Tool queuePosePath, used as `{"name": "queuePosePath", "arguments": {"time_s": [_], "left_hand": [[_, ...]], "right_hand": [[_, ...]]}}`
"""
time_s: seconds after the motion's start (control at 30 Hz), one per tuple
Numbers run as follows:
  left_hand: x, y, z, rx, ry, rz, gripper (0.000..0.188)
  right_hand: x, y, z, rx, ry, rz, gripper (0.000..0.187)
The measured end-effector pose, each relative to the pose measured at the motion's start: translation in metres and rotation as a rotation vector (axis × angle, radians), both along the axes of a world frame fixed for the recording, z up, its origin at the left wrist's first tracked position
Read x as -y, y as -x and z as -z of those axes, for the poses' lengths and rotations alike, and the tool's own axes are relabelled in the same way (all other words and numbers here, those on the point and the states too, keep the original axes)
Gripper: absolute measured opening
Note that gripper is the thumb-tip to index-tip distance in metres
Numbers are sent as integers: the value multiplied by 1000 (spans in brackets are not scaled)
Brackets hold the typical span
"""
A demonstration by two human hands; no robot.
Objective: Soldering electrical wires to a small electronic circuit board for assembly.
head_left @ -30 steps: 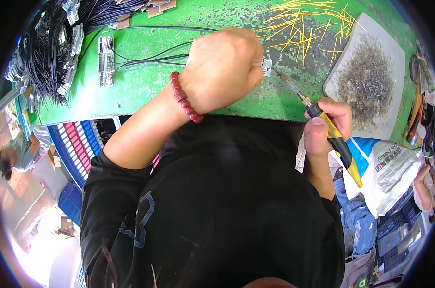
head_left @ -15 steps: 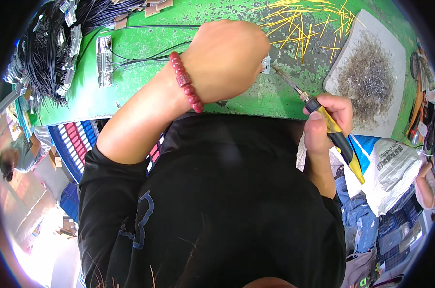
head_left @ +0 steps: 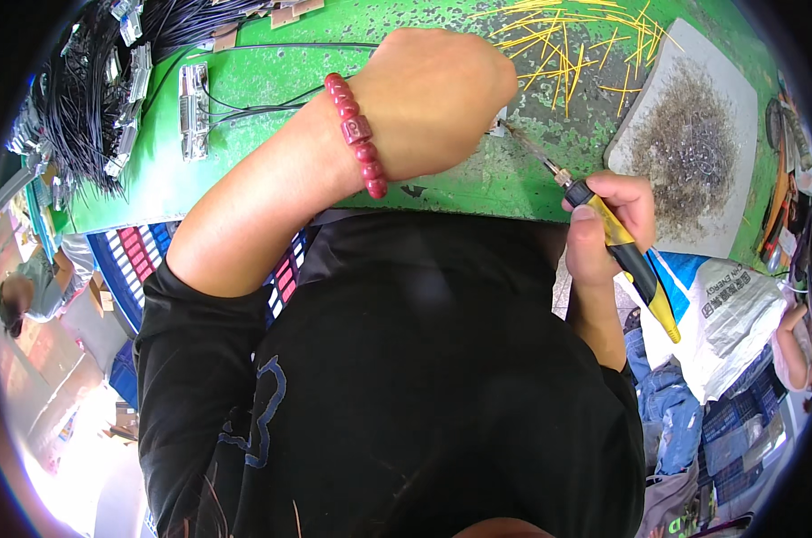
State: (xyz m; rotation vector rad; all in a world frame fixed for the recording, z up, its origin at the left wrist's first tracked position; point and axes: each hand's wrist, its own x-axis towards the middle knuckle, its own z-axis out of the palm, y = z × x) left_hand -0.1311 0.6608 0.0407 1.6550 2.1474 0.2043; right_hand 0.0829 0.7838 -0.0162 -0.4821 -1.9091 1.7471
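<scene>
Left hand (head_left: 433, 99) fisted over a small connector (head_left: 498, 123) on the green table (head_left: 244, 170), mostly hiding it, right hand (head_left: 607, 220) gripping a yellow-handled screwdriver (head_left: 603, 224), tip at the connector, contact unclear

Our left hand (head_left: 433, 99) presses a small connector (head_left: 499, 123) on the green desk (head_left: 271, 81) while our right hand (head_left: 607, 224) holds a screwdriver (head_left: 594, 220) (tip at the connector).

Work surface: a green-topped bench (head_left: 244, 179), worn and speckled. Beneath its near edge stand blue crates (head_left: 132, 269) with red and white contents. Floor at lower left is pale and strongly lit, washed out by glare. White plastic bag (head_left: 738, 314) lies at right.
</scene>
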Motion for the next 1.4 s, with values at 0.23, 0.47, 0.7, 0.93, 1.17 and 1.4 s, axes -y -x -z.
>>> {"name": "queuePosePath", "arguments": {"time_s": [0.23, 0.47, 0.7, 0.93, 1.17, 1.4], "left_hand": [[0, 2, 1, 32, 43, -20, 15], [2, 3, 2, 23, 41, -6, 15], [1, 2, 2, 22, 58, -15, 15], [3, 2, 6, 11, 2, -5, 15], [11, 4, 12, 116, -166, -44, 14], [16, 3, 21, 225, -279, -86, 14]], "right_hand": [[1, 1, 0, 16, -2, -5, 33], [0, 3, -1, 45, -29, -17, 33], [3, 6, 0, -115, 88, 24, 30], [3, 5, 3, -125, 54, 27, 29], [4, 4, 3, -122, 52, 41, 27], [3, 1, 4, -75, 26, 22, 27]]}}
